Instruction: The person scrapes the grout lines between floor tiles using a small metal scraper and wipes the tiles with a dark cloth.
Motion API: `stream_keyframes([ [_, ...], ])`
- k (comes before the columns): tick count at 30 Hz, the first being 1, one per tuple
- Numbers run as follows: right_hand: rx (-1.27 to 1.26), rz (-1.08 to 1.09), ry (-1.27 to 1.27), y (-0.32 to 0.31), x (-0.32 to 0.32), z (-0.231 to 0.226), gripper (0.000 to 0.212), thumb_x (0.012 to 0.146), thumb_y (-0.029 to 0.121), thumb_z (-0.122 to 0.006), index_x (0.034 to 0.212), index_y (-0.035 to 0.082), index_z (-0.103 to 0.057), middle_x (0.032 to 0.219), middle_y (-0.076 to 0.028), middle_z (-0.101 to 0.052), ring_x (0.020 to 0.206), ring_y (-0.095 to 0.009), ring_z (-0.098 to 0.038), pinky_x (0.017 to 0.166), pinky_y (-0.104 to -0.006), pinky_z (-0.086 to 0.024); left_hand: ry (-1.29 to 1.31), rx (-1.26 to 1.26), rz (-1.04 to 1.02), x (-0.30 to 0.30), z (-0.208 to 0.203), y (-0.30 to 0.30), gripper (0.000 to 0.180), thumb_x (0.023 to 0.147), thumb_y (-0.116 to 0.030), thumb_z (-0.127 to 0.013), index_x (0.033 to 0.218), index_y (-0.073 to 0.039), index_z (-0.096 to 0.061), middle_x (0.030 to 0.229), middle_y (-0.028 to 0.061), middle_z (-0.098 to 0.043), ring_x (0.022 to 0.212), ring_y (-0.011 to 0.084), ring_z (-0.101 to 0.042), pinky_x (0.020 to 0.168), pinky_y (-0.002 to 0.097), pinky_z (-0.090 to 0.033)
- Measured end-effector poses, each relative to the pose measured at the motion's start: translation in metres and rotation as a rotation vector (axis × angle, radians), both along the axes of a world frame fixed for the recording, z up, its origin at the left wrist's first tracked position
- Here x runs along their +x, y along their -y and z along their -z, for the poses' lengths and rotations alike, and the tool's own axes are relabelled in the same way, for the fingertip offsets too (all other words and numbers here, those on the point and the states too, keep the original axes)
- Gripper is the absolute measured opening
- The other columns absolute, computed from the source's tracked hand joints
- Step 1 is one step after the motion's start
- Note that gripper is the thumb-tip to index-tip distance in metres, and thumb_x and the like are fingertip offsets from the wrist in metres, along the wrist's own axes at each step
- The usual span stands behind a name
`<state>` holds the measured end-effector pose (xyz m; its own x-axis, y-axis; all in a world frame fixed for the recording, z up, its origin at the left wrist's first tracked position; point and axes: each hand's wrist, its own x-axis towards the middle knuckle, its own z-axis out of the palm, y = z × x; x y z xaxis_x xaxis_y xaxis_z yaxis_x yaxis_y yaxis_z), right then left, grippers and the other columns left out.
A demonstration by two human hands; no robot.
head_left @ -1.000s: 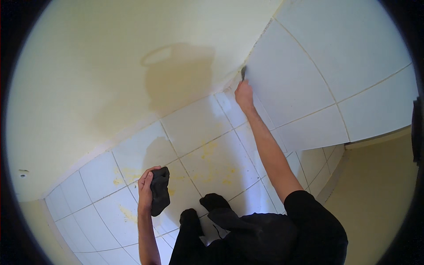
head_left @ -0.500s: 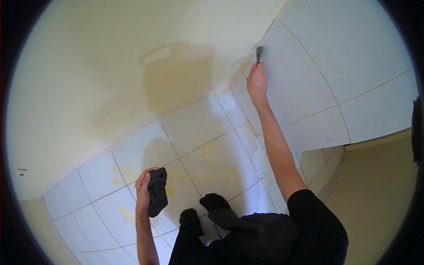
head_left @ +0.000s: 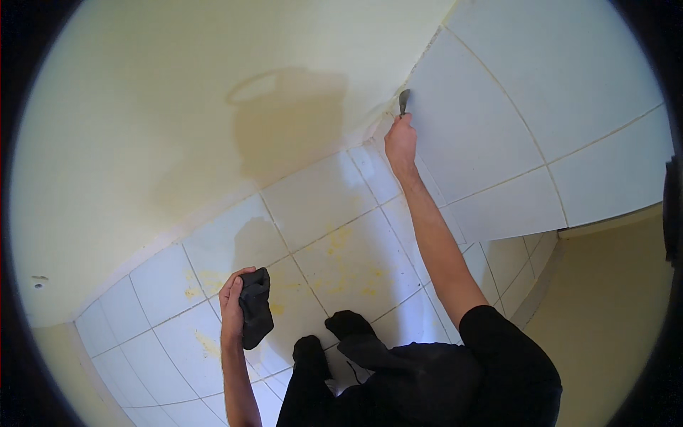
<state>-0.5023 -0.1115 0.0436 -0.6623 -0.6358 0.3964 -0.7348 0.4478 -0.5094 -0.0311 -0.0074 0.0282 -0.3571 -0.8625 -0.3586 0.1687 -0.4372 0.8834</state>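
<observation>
Okay, your right hand [head_left: 401, 144] is closed around the scraper [head_left: 404, 101], blade pointing away, near the wall seam [head_left: 424, 55]; your left hand [head_left: 231, 302], farther off, clasps dark cloth [head_left: 257, 313]

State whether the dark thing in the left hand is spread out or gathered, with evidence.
Gathered, not spread: the dark thing forms a compact, creased bundle in the left hand. Whether neatly folded, I cannot tell.
</observation>
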Motion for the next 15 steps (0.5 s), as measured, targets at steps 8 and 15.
stream_keyframes([
  [8, -0.022, 0.006, -0.080, 0.004, -0.005, -0.018, 0.016, 0.102, 0.011, -0.047, 0.100, -0.004, -0.045, 0.073, -0.031, -0.064, 0.074, -0.049, -0.065, 0.062, -0.0556, -0.052, 0.038, -0.041, 0.031, -0.007, 0.007, 0.001, 0.044, 0.102, -0.040, -0.050, 0.118, -0.001, -0.063, 0.097, 0.0111, -0.070, 0.078, 0.0157, -0.068, 0.067, 0.0285, -0.057],
  [15, 0.014, -0.008, -0.179, 0.003, -0.019, -0.014, 0.015, 0.100, 0.009, -0.049, 0.100, -0.004, -0.044, 0.075, -0.030, -0.064, 0.072, -0.050, -0.064, 0.058, -0.0568, -0.051, 0.006, -0.024, 0.037, -0.006, 0.006, 0.001, 0.040, 0.103, -0.035, -0.050, 0.118, -0.001, -0.064, 0.099, 0.0097, -0.070, 0.078, 0.0143, -0.067, 0.069, 0.0276, -0.056],
])
